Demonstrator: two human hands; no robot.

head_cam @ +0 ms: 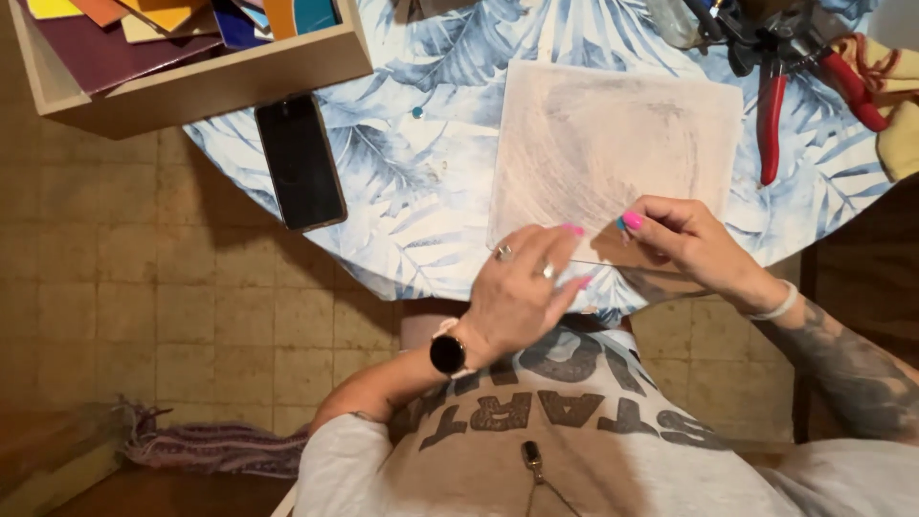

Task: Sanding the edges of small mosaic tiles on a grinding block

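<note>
Glass piece (598, 251), clear, pinched between left hand (522, 287) and right hand (684, 239) over board (613, 144); snapping seems underway, calling for steady pressure.

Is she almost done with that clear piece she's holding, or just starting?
Probably early. Done: the pale board is laid on the leaf-print table. In hand: left hand and right hand hold a thin clear sheet. Left: red-handled pliers and coloured pieces in the wooden box lie untouched.

A matt, chalky pale board (613, 144) is seen on printed leaf-pattern cloth (421, 172), beside a glossy black phone (300, 161), a raw wooden box (211, 81) and red plastic-handled metal pliers (780, 86).
</note>
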